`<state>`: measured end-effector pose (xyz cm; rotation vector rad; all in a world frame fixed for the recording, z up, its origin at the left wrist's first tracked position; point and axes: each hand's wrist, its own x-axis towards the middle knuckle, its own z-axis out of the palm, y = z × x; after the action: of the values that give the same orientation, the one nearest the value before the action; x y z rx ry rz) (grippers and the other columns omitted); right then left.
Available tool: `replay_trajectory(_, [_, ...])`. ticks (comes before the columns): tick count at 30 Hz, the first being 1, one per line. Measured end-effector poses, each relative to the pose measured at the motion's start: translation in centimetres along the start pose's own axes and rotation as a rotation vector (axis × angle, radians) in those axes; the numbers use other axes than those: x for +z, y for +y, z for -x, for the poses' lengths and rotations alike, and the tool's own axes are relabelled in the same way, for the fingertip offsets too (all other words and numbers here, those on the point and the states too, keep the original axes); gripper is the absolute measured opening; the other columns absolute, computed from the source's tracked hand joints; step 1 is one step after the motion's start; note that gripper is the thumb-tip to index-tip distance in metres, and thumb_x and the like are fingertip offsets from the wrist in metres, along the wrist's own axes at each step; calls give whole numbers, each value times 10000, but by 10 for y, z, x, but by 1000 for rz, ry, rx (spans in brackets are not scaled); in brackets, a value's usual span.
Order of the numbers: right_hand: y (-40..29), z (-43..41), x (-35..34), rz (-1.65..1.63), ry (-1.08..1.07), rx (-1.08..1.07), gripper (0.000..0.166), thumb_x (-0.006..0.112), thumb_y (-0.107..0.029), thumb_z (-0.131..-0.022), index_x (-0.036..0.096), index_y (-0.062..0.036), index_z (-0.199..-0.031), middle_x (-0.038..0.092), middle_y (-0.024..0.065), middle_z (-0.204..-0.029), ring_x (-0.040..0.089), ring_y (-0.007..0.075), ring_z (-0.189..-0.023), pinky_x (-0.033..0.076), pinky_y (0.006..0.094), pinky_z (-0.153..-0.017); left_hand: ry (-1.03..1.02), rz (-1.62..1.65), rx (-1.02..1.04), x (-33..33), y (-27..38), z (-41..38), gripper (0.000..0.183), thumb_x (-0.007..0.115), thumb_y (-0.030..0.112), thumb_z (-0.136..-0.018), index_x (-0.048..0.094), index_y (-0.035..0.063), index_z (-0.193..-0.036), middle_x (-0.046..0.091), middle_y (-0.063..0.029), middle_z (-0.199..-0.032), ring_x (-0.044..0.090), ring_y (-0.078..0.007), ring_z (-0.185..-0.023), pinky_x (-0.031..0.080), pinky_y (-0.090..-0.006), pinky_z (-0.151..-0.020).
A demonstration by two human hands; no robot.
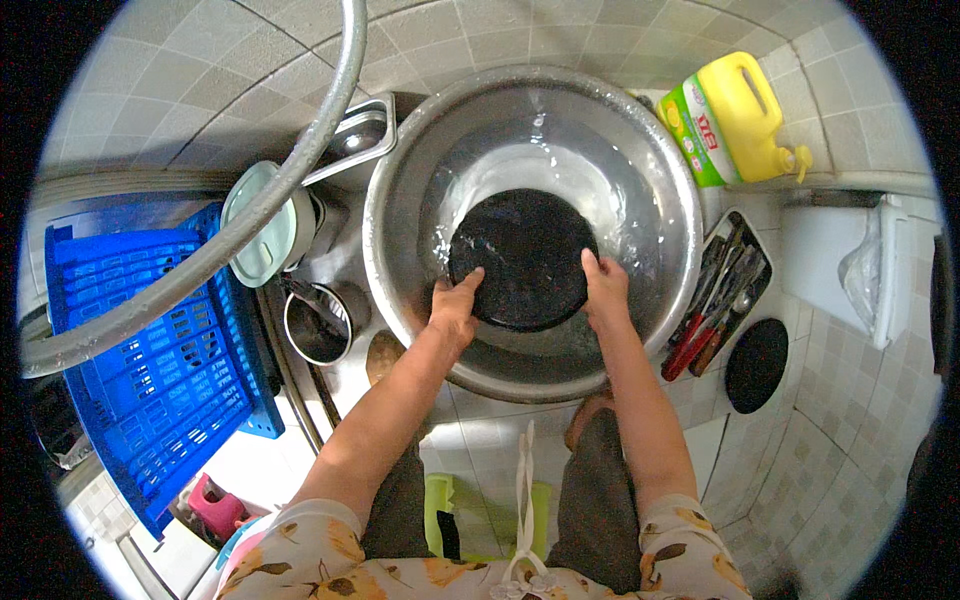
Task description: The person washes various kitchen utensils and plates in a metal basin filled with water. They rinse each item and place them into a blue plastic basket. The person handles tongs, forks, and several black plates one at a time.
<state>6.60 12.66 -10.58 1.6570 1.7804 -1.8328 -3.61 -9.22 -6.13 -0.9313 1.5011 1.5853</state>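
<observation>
A round black plate-like disc (523,259) is held over the large metal basin (675,225) in front of me. My left hand (455,304) grips its lower left edge, thumb on top. On the right edge, my right hand (604,289) has its thumb on the upper face and the fingers hidden beneath. Water (540,169) with bright reflections lies in the basin around the disc. How far the disc dips into it, I cannot tell.
A grey hose (315,142) arcs across the upper left, over a blue plastic crate (165,330). Beside the basin stand a metal cup (319,322) and a pale-green lidded container (259,225). Rightward are a yellow jug (739,112), a tray of utensils (724,277) and a black disc (757,365).
</observation>
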Motion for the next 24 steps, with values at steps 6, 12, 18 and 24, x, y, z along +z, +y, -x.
replay_trajectory(6, [-22,16,25,835,294,-661,724,673,-366,-900,382,27,-1435,527,312,-1292,542,448,-1168,450,500,-991,-71,-66,-27,11,5,18,728,696,353,-918,292,96,-1467,453,-122,-1439,451,-311,-1272,424,-425,-1006])
replay_trajectory(12, [-29,70,99,979,-109,-1124,618,673,-323,-860,497,-73,-1397,399,252,-1482,368,432,-1378,298,603,-1104,-19,13,85,-7,-20,-22,566,701,422,-906,500,50,-1282,649,-107,-1182,592,-271,-1061,465,-447,-931])
replay_trajectory(18, [-75,17,63,1165,-33,-762,744,511,-652,-906,343,-284,-1531,377,191,-1535,336,406,-1421,246,586,-1153,-134,179,-35,-8,9,1,386,720,281,-910,576,130,-1234,626,-66,-1282,555,-268,-1203,364,-588,-1008])
replay_trajectory(24, [-56,10,19,798,76,-591,640,547,-474,-961,466,-42,-1426,567,270,-1318,530,424,-1239,414,486,-1051,-305,124,202,4,35,20,168,699,105,-911,691,73,-1076,735,-32,-1002,685,-150,-852,539,-309,-768])
